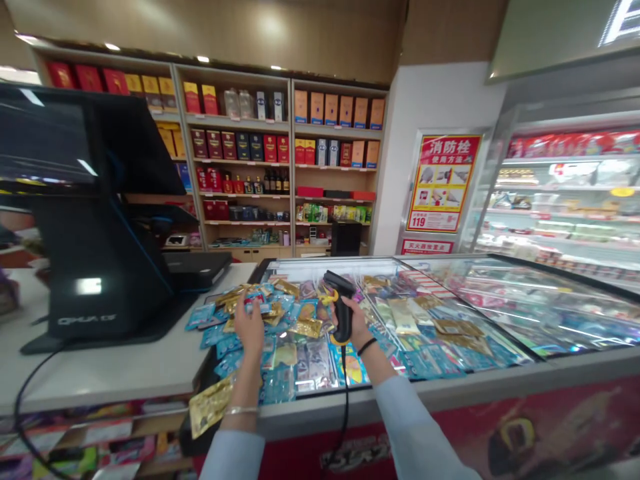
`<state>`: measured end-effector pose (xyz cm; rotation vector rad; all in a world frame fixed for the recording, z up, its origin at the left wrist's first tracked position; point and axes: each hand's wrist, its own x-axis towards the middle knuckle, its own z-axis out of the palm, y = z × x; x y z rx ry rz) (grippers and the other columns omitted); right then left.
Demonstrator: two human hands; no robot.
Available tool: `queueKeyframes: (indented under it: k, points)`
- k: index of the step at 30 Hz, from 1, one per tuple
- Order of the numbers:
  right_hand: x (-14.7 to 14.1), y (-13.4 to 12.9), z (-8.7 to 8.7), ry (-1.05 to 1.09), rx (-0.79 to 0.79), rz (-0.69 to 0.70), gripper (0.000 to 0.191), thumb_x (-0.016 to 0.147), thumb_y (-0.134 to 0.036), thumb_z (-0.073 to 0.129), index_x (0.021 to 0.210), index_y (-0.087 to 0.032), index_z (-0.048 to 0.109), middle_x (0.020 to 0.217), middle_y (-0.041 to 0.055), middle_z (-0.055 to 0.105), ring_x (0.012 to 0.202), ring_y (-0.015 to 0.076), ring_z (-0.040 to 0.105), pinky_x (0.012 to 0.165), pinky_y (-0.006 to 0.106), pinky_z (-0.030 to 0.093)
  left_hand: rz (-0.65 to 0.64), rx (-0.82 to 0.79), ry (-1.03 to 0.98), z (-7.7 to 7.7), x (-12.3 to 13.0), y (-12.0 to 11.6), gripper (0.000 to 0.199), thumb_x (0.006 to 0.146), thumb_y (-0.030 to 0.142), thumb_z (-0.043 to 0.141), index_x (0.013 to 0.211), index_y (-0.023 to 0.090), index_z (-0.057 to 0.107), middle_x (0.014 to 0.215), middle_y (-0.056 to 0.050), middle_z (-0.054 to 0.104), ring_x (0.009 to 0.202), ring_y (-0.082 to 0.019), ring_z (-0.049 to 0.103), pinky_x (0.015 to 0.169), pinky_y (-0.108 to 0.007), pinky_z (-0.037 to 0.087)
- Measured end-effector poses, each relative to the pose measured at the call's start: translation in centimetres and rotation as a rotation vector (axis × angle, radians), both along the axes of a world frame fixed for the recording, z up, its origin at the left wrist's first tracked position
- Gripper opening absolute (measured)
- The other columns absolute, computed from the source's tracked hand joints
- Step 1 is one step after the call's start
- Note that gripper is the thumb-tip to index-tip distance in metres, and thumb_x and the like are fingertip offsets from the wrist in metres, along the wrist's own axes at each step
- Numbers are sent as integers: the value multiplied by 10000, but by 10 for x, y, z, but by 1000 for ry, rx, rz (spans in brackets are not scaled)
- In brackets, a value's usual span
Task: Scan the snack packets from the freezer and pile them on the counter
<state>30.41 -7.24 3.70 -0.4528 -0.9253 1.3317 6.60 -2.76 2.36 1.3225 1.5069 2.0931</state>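
My right hand (356, 321) is wrapped around the grip of a black and yellow barcode scanner (343, 313), held upright over the glass-topped freezer. Its cable (345, 400) hangs down the freezer's front. My left hand (250, 325) is at the heap of small blue and gold packets (220, 333), its thumb and fingers closed on a blue packet (256, 305) with some red on it. Much of that packet is hidden by the fingers. Under the left forearm, a gold packet (213, 405) sticks out at the freezer's corner.
More gold packets (457, 330) and blue packets (433, 360) lie on the freezer glass to the right. A black checkout terminal (105, 267) stands on the white counter (125, 373) at left. Shelves of boxes (240, 145) line the back wall; a lit display cooler (565, 200) is at right.
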Motion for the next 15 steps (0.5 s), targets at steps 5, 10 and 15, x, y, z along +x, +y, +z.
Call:
queueKeyframes:
  k: [5,10,15]
  points:
    - [-35,15,-28,12,-95,92,314,663,-439,685,773,-150,630,562,10,617,348,107,494,326,218,361,94,-30,182,-12,-8,0,331,822,306,529,1122,201,623,1270,-121,583,1225,-271,508,1082,-432,362]
    - [-48,28,-47,39,-216,108,318,695,-458,661,719,-146,603,502,3,568,340,98,455,334,210,339,249,-161,468,-25,2,-10,332,853,282,460,1107,147,627,1348,-181,502,1203,-324,490,1026,-506,345]
    - [-51,48,-72,59,-241,195,356,709,-498,587,775,-152,638,487,1,558,368,121,472,353,215,364,398,-151,556,-35,5,-13,311,836,321,439,1011,161,640,1351,-189,505,1264,-402,391,1009,-611,265]
